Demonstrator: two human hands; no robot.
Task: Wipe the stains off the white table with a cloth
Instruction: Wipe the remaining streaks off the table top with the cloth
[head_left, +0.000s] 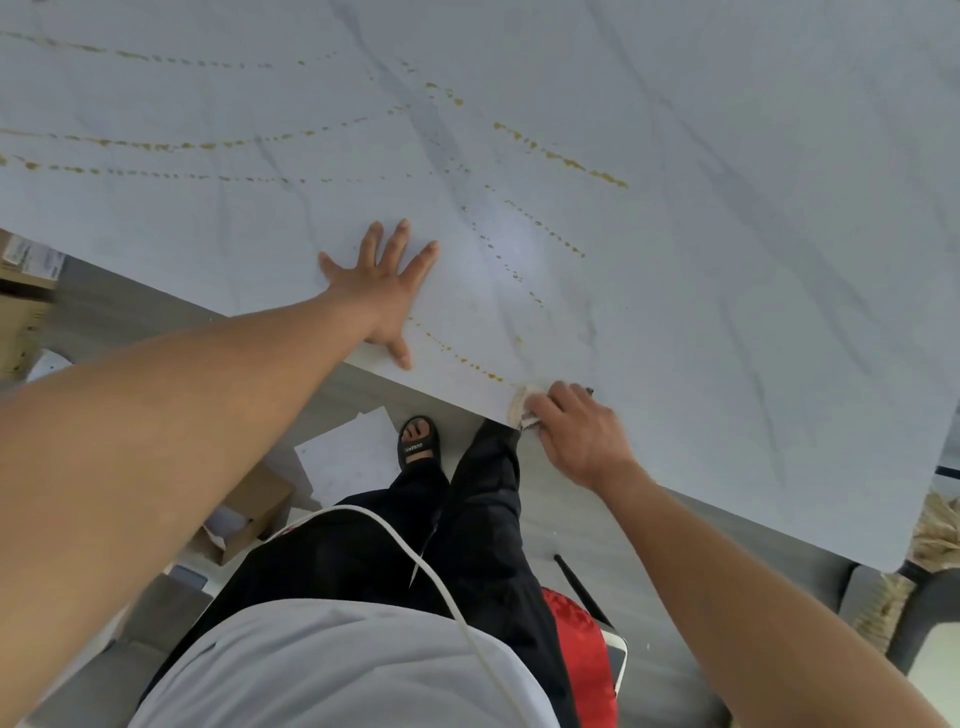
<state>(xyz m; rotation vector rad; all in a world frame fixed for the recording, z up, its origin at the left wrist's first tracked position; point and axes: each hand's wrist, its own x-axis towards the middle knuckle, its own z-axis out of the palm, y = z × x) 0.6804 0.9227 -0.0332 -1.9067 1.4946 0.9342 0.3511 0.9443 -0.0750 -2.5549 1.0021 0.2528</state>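
A bunched cream cloth (522, 410) lies lower centre, on the white worktop (727, 260) edge. Dotted yellow-brown stains (561, 156) arc across it.

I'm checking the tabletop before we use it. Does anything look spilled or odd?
Yes. Yellow-brown drip trails curve across the white table in dotted lines, from the far left to the near edge, where the right hand grips a cloth. They look like spilled liquid.

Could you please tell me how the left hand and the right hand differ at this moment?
The left hand lies flat with fingers spread; the right hand has its fingers curled. The left hand holds nothing; the right hand grips a cloth at the near edge of the white table. Both rest on that table.
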